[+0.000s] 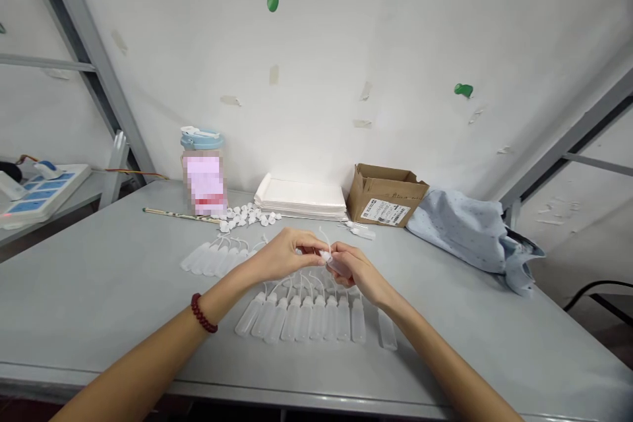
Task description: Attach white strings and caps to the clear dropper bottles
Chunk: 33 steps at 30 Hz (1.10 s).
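My left hand (pixel 284 254) and my right hand (pixel 357 270) meet above the middle of the grey table (pixel 99 277). Both are closed on one small clear plastic bottle (pixel 332 262) with a thin white tube curling up from its top. My left fingers pinch its cap end; my right fingers wrap the body. Below my hands lies a row of several similar clear bottles (pixel 306 316) with curved tubes. A second row of bottles (pixel 215 257) lies to the left. A pile of small white caps (pixel 247 216) sits further back. A red bead bracelet (pixel 202 314) is on my left wrist.
At the back stand a blue-lidded jar (pixel 202 171), a stack of white sheets (pixel 301 198), an open cardboard box (pixel 383 196) and a light blue cloth (pixel 469 227). A thin stick (pixel 178 214) lies by the jar. A device with blue panels (pixel 42 191) sits far left.
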{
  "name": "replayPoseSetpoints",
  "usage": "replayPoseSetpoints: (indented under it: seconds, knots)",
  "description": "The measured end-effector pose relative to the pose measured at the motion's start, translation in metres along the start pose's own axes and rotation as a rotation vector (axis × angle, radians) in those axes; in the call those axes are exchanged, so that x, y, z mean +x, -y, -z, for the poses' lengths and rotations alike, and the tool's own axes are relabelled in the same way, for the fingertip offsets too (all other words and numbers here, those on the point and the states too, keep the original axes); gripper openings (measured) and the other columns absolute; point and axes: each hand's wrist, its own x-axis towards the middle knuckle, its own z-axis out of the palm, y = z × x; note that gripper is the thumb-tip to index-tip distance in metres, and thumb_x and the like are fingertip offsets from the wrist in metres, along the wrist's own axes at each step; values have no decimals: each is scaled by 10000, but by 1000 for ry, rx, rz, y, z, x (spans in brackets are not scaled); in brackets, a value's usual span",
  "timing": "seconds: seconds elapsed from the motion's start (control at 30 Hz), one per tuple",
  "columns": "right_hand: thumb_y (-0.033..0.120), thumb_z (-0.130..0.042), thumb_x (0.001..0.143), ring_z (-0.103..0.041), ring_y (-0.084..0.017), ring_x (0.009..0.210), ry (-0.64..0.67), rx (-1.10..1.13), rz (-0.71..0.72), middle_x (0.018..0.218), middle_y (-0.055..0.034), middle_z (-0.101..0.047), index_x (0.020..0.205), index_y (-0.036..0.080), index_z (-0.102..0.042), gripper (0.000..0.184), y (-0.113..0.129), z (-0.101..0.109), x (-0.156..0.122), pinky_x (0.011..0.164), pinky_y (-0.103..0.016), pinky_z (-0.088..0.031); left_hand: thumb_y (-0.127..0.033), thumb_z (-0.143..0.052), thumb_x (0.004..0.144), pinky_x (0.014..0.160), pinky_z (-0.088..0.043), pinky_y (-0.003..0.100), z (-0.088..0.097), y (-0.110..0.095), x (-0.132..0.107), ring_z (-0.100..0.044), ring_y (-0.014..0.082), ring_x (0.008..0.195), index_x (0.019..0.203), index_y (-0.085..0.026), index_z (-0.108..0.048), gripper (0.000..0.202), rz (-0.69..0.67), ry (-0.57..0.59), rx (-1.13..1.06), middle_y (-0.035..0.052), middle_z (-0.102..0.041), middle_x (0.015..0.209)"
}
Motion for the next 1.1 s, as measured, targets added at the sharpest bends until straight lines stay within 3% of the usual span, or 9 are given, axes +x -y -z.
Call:
replayPoseSetpoints:
  seconds: [0.17,0.37,0.57,0.8,0.97,1.1]
  knots:
    - [366,-468,746,-287,-47,441,15,48,-19,608,47,-423,707,186,-429,189,2,1,-1,456,-226,-151,-327,-593,847,734,-447,257,-1,-1,1,-585,146,804,851,-196,-742,199,30,24,-98,27,-656,840]
    - [383,-538,769,-290,-34,437,69,164,-37,615,42,-448,702,174,-440,241,-2,4,0,462,-230,-136,-236,-644,804,801,-468,271,-2,-3,0,-611,147,869,866,-221,-753,126,11,-33,-188,28,-658,926]
    - [411,-598,768,-306,-33,445,98,249,-51,650,29,-469,741,168,-472,275,-2,5,-2,466,-234,-131,-269,-673,783,840,-482,291,-1,-4,0,-621,163,915,873,-197,-756,142,73,2,-384,51,-660,1000]
    - [464,-581,802,-310,-37,464,120,217,-13,683,25,-451,758,161,-502,317,-2,6,-3,476,-238,-150,-342,-684,772,697,-473,266,2,-4,-1,-594,144,738,883,-157,-712,218,200,-10,-341,39,-675,776]
    - [515,-596,797,-280,-50,495,138,144,14,645,53,-360,725,173,-463,374,-1,5,-6,495,-242,-160,-355,-674,770,669,-457,254,2,-7,-2,-598,145,734,842,-154,-698,214,218,-28,-301,41,-680,769]
    - [466,-634,786,-324,-67,540,104,13,62,698,45,-428,875,183,-509,322,2,4,-8,515,-237,-245,-385,-674,763,613,-422,248,1,-8,0,-585,142,686,836,-160,-696,237,262,-44,-279,24,-656,695]
